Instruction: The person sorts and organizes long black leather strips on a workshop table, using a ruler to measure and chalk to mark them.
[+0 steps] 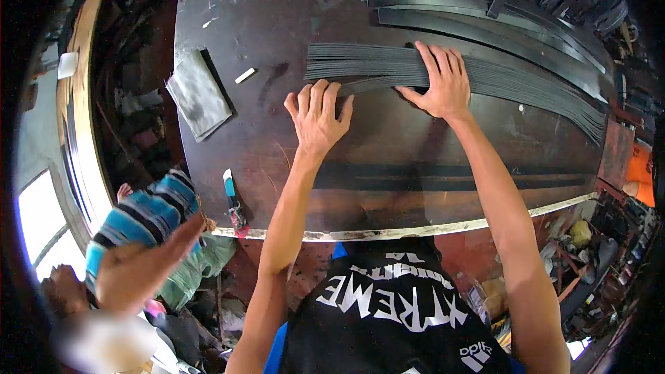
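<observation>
Facing the table (388,197), you have a cutter (234,201) near its closest edge; your left hand (320,116) curls at the thin strips (360,61), grip unclear; your right hand (445,86) spreads unclenched across them; wider bands (443,3) lie beyond.

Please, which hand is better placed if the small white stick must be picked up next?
Probably the left hand: it is nearer to the white stick, while the right hand is farther away, on the dark strips.
</observation>
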Action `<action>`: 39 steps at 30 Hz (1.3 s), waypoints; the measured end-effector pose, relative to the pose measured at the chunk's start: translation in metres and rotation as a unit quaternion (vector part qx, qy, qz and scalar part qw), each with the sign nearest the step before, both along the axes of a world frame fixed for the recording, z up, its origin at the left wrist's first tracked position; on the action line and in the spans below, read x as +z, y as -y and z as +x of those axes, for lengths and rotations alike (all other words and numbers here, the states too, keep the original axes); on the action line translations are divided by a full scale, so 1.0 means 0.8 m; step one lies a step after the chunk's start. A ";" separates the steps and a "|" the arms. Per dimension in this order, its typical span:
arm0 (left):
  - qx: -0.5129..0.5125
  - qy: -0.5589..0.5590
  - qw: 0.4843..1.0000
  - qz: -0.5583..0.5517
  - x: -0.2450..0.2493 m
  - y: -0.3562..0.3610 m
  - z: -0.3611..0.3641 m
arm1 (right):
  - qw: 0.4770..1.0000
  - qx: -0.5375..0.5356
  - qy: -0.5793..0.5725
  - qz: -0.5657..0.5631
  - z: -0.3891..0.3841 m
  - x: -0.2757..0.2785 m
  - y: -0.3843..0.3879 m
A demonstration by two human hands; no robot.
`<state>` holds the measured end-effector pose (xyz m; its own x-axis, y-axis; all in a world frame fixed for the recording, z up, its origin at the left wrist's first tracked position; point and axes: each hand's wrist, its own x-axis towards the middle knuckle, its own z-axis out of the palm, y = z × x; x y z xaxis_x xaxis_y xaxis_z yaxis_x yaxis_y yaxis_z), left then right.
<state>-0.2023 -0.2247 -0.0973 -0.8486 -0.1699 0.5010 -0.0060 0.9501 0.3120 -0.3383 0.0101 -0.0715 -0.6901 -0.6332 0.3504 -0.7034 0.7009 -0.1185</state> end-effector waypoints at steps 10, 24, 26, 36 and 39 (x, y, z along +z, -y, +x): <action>0.015 0.019 0.998 -0.053 0.005 -0.003 -0.003 | 1.000 -0.005 0.008 0.005 -0.001 -0.001 -0.001; 0.017 0.009 1.000 -0.016 0.005 -0.013 -0.014 | 1.000 0.001 -0.001 -0.006 0.000 -0.003 -0.002; 0.028 0.028 0.999 -0.030 0.009 -0.014 -0.014 | 1.000 0.002 -0.005 -0.008 -0.001 -0.003 -0.002; 0.025 0.014 0.999 -0.020 0.005 -0.014 -0.015 | 1.000 0.002 -0.005 -0.002 -0.001 -0.002 -0.002; 0.030 0.006 0.999 -0.025 0.007 -0.014 -0.018 | 1.000 0.003 -0.005 -0.011 -0.001 -0.003 -0.002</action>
